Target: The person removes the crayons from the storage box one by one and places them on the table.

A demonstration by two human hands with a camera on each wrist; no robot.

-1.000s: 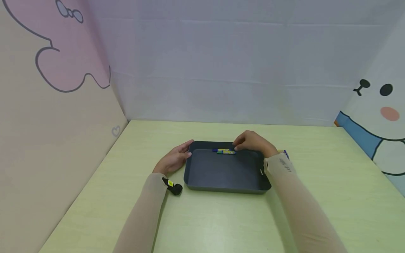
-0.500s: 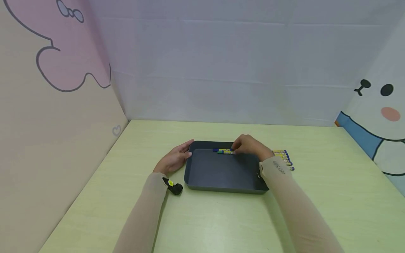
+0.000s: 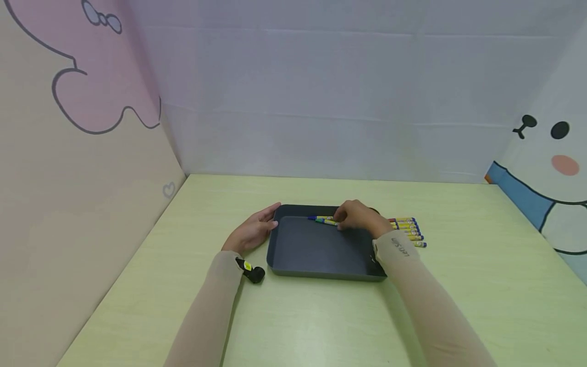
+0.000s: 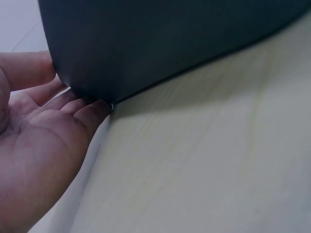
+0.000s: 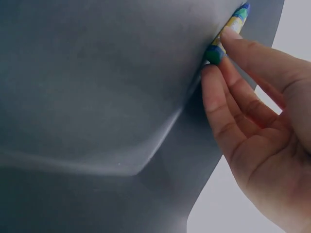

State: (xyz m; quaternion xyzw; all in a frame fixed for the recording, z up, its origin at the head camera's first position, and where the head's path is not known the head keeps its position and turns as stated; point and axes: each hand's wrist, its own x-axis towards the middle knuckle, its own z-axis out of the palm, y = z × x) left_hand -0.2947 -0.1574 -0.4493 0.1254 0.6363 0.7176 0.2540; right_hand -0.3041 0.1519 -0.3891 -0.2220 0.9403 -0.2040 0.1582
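A dark grey tray [image 3: 321, 250] lies on the table. My left hand [image 3: 249, 233] holds its left side, thumb at the rim and fingers against the outside; in the left wrist view the fingertips meet the tray's lower edge. Over the tray's far right part, my right hand [image 3: 359, 218] pinches a green crayon [image 3: 327, 222] with a yellow wrapper between thumb and fingers. The green end of this crayon [image 5: 214, 54] shows in the right wrist view. Just behind it in the tray lies a blue crayon [image 3: 321, 217], its right end hidden by the hand.
Several yellow-wrapped crayons [image 3: 408, 227] lie in a row on the table right of the tray, partly hidden by the right wrist. The pale wooden table [image 3: 312, 321] is bounded by a back wall [image 3: 298, 102] and printed side panels [image 3: 114, 204].
My right hand has moved slightly left and nearer me, onto the green crayon, which has turned a little. More of the crayon row on the right is uncovered. The left hand and tray stay put.
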